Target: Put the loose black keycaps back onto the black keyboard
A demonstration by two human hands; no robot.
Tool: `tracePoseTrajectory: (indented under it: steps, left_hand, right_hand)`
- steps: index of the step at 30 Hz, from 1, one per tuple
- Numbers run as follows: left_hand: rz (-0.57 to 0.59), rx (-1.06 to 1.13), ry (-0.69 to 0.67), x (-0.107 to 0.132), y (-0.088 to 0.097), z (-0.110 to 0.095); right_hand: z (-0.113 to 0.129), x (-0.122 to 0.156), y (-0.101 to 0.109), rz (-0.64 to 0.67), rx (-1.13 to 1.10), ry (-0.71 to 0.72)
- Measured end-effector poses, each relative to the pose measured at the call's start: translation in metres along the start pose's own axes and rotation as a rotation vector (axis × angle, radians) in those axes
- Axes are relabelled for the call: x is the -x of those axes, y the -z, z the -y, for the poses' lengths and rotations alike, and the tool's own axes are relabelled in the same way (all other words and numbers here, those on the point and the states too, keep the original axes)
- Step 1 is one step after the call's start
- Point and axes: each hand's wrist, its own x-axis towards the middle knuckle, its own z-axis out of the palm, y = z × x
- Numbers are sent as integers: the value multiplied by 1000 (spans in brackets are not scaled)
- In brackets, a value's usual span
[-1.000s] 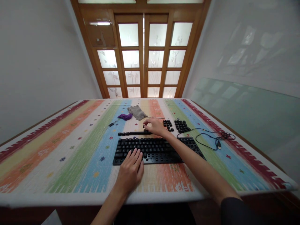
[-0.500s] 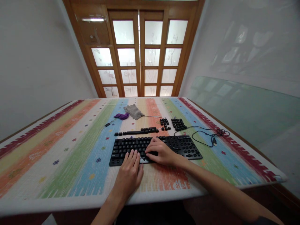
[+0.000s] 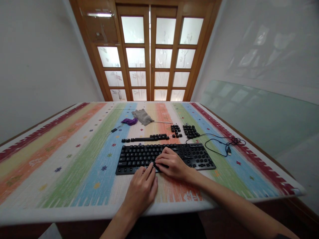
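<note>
Keyboard [image 3: 134,157]: black, on the striped worktop [image 3: 74,166]; long axis left to right, just ahead of both hands.
Right hand [image 3: 173,164]: nearer, fingers curled onto the bottom key row near its middle; cannot tell whether the grip pinches anything.
Left hand [image 3: 142,192]: flat, grip released, fingertips at the keyboard's near edge.
Loose keycaps [image 3: 146,138]: a row just behind the keyboard.

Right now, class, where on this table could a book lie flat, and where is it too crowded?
Widest bare patch: the striped mat left of the keyboard, out to its red border. A smaller one lies right of the cable. Crowded: behind the keyboard, with loose keycaps, grey cloth and purple cloth; the left hand and right hand occupy its front edge.
</note>
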Motion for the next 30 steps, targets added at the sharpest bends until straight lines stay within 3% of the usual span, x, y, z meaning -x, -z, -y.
tracePoseTrajectory:
  steps: [7, 17, 24, 30]
  left_hand:
    - [-18, 26, -18, -2, -3, 0]
    - [75, -30, -38, -3, -9, 0]
    - [213, -105, -90, -4, -7, 0]
    - [188, -79, -67, -9, -7, -4]
  right_hand:
    - [-1, -2, 1, -5, 16, 16]
    - [3, -2, 0, 64, 188, 76]
    - [5, -4, -1, 119, 99, 53]
    - [4, -6, 0, 203, 44, -17]
